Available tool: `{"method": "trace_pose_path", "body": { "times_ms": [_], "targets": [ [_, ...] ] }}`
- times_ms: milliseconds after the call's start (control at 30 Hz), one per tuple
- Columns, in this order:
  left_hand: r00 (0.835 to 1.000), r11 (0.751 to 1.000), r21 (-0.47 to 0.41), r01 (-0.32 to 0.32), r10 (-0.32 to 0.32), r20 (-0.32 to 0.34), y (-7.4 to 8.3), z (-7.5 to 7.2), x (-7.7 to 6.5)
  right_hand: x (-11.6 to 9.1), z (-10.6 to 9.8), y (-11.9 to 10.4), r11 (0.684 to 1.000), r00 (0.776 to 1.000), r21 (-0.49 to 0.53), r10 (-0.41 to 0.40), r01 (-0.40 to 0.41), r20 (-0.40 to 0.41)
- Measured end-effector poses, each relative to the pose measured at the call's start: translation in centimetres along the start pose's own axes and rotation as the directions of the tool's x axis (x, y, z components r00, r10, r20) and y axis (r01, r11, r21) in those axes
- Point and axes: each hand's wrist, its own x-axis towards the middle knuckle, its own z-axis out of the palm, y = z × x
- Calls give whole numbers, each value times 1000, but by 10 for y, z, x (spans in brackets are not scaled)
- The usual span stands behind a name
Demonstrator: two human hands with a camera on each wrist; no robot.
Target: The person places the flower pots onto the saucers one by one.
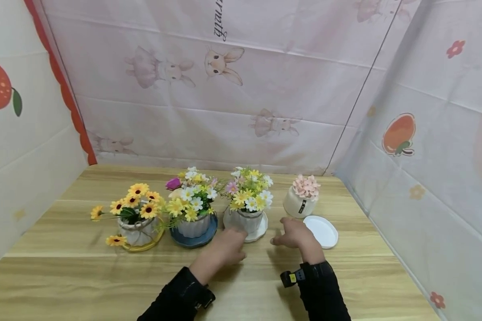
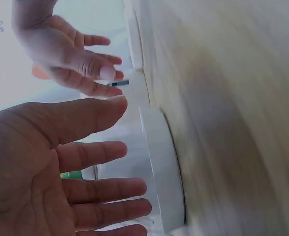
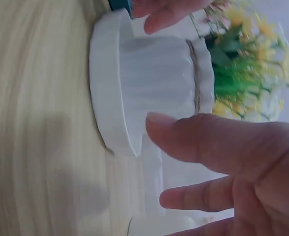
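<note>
A ribbed white flowerpot (image 1: 250, 221) of yellow, white and pink flowers (image 1: 252, 192) stands upright on a white saucer (image 1: 261, 232). My left hand (image 1: 225, 248) is just in front and to the left of this saucer, its fingers extended and palm bare in the left wrist view. To the right of the pot hovers my right hand (image 1: 296, 234), thumb and fingers stretched out with nothing held. The right wrist view shows the pot (image 3: 159, 73) on its raised-rim saucer (image 3: 105, 83), with twine round its neck. Left-hand fingertips appear close beside that pot.
Left of it, a pot of mixed flowers (image 1: 193, 226) sits on a blue saucer (image 1: 193, 242), and potted sunflowers (image 1: 136, 234) on a yellow-rimmed saucer (image 1: 142, 248). At right are a cream pot (image 1: 299, 204) with pink blossoms (image 1: 306, 186) and a bare white saucer (image 1: 322, 232). Printed fabric encloses the wooden table.
</note>
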Motion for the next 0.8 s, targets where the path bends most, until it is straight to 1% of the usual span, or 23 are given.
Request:
{"method": "trace_pose_path", "body": {
  "times_ms": [100, 233, 333, 400, 500, 600, 700, 800],
  "targets": [
    [999, 999, 19, -27, 27, -24, 6, 5, 4, -1, -4, 8, 1000, 1000, 17, 12, -12, -9],
    [998, 997, 58, -43, 46, -48, 15, 8, 10, -4, -10, 20, 999, 999, 17, 31, -30, -37],
    [997, 996, 71, -53, 56, -47, 20, 10, 16, -5, -14, 31, 999, 998, 10, 43, -43, -54],
    [997, 996, 60, -65, 67, -44, 23, 12, 21, -5, -16, 38, 999, 997, 12, 49, -48, -64],
    [994, 996, 18, -87, 88, -61, 26, 15, 29, -6, -18, 49, 997, 995, 11, 74, -74, -70],
    [989, 994, -27, -107, 104, -104, 29, 19, 38, -7, -21, 60, 994, 992, 5, 113, -113, -62],
    [986, 991, -84, -101, 88, -144, 33, 22, 48, -7, -23, 69, 988, 986, 1, 157, -157, -50],
    [984, 989, -130, -68, 45, -170, 38, 24, 57, -6, -24, 77, 981, 980, -4, 193, -194, -52]
  ]
}}
